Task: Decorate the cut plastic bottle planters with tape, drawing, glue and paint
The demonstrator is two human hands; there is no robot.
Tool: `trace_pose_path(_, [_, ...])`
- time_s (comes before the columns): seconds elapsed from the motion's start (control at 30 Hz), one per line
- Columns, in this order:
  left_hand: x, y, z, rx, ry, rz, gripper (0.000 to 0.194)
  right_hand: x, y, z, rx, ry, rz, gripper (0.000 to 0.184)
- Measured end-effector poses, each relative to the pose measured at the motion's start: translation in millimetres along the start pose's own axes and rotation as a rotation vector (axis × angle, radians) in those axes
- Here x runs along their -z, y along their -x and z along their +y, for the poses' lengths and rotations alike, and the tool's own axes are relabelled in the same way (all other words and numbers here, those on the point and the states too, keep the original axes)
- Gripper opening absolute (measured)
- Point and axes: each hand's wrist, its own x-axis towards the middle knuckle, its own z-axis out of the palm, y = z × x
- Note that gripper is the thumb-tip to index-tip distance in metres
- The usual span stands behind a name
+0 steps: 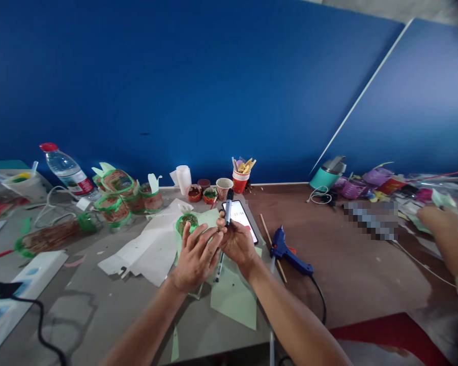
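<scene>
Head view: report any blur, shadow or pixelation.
Head view: the co-worker's hand at far right is soft; a looped shadow lies near the black cable; blocky pixelation covers part of the long object at right; the upper-right corner is dark.

Reads 37:56, seemingly, in dark digits on the lit white screen of a slim, dark-edged smartphone (245, 222) lying just off the middle of the view, towards five o'clock. Starts further left, but cannot be made out there, close against the black cylindrical marker pen (229, 207). Looks printed too at nine o'clock, on the red-and-white label (81, 182) around a clear plastic bottle with a red cap (60, 163), but stays too small and blurred to decipher.
</scene>
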Motion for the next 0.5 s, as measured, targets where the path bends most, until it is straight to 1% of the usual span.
trace_pose_path(0.2, [0.2,0.2,-0.7,-0.008,-0.013,-0.007,0.046,-0.1,-0.4,-0.5,0.0,-0.008,-0.005,0.015])
trace_pose_path(0.33, [0.0,0.9,-1.4,-0.014,-0.008,-0.005,0.043,1.5,-0.8,-0.2,0.001,-0.011,-0.001,0.015])
trace_pose_path(0.4, [-0.3,1.1,-1.7,-0.015,-0.006,-0.005,0.039,2.5,-1.1,0.0,0.001,-0.01,0.0,0.014])
trace_pose_path(0.5, [-0.4,1.2,-1.6,-0.007,-0.005,-0.015,0.029,2.9,-1.1,-0.1,-0.004,0.011,-0.007,0.013])
